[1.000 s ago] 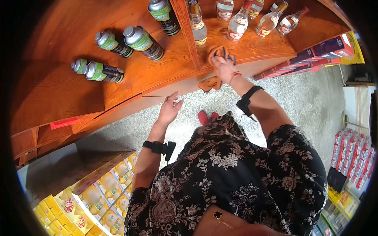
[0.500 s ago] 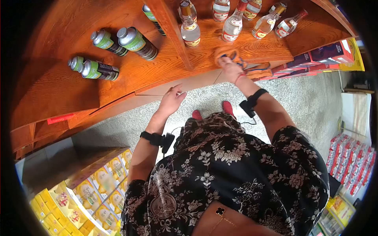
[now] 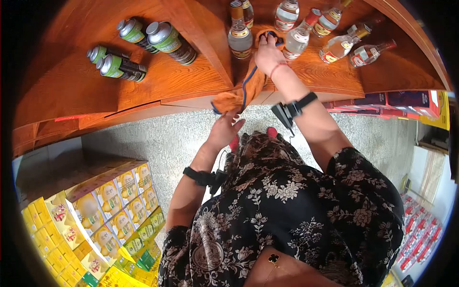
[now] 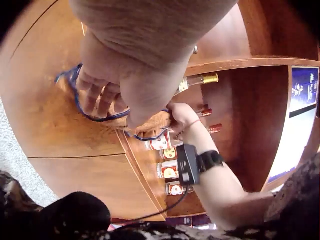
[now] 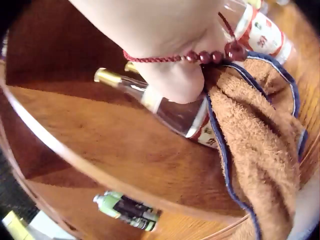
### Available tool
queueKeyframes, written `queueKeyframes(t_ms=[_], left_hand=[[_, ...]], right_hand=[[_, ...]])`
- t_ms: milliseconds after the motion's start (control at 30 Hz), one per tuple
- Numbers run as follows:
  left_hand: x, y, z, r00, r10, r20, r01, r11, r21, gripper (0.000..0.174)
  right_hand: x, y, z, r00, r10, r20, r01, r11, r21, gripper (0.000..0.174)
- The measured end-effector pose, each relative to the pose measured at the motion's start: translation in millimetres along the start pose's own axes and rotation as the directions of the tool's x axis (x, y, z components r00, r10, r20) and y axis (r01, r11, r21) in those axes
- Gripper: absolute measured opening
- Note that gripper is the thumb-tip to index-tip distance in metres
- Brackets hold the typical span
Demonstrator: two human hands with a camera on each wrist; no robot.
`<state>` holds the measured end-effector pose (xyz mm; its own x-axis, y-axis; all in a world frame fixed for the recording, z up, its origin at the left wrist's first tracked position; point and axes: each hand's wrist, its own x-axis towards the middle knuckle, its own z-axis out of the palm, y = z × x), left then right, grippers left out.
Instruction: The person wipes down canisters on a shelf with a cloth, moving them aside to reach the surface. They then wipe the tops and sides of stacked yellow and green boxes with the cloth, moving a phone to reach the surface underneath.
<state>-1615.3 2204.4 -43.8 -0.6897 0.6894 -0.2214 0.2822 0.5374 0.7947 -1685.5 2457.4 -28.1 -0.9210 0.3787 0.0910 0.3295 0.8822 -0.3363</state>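
An orange cloth with dark blue edging (image 3: 254, 82) lies over the front of the wooden shelf, bunched at its far end. My right hand (image 3: 268, 56) grips that bunched end between a clear glass bottle (image 3: 240, 42) on its left and a red-capped bottle (image 3: 297, 40) on its right. In the right wrist view the rest of the cloth (image 5: 255, 135) trails from the hand, overlapping a gold-capped bottle (image 5: 172, 112). My left hand (image 3: 224, 131) is at the cloth's loose end by the shelf edge, fingers extended and touching it in the left wrist view.
Several green-and-black cans (image 3: 173, 44) stand left of the wooden divider (image 3: 203, 40). More clear bottles (image 3: 334, 48) are grouped to the right. Stacked yellow cartons (image 3: 107, 210) are at the lower left, and dark red boxes (image 3: 406, 100) sit below the shelf at right.
My right hand has moved deeper into the shelf with the cloth, in among the bottles. The cloth's loose end has swung from right to left, and my left hand has come to it.
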Motion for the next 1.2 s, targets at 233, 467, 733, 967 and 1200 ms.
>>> queueKeyframes(t_ms=[233, 467, 733, 967, 1200], left_hand=[[-42, -29, -16, 0.979, -0.196, 0.048, 0.195, 0.981, 0.016, 0.046], [-56, -73, -63, 0.990, -0.137, 0.038, 0.138, 0.990, -0.009, 0.046], [-108, -135, -112, 0.969, -0.219, -0.112, 0.225, 0.973, 0.043, 0.050], [-228, -163, -79, 0.806, -0.496, -0.324, 0.422, 0.864, -0.273, 0.048], [-377, -154, -67, 0.641, -0.669, -0.378, 0.531, 0.741, -0.410, 0.050]], right_hand=[[52, 22, 76, 0.807, 0.094, 0.583, 0.261, 0.829, -0.495, 0.043], [-71, 32, 65, 0.814, -0.320, 0.485, 0.545, 0.711, -0.444, 0.029], [-162, 50, 32, 0.725, -0.328, 0.606, 0.341, 0.935, 0.099, 0.028], [-197, 51, 70, 0.717, -0.211, 0.665, -0.182, 0.864, 0.470, 0.037], [-224, -55, 116, 0.518, -0.356, 0.778, -0.559, 0.547, 0.623, 0.040]])
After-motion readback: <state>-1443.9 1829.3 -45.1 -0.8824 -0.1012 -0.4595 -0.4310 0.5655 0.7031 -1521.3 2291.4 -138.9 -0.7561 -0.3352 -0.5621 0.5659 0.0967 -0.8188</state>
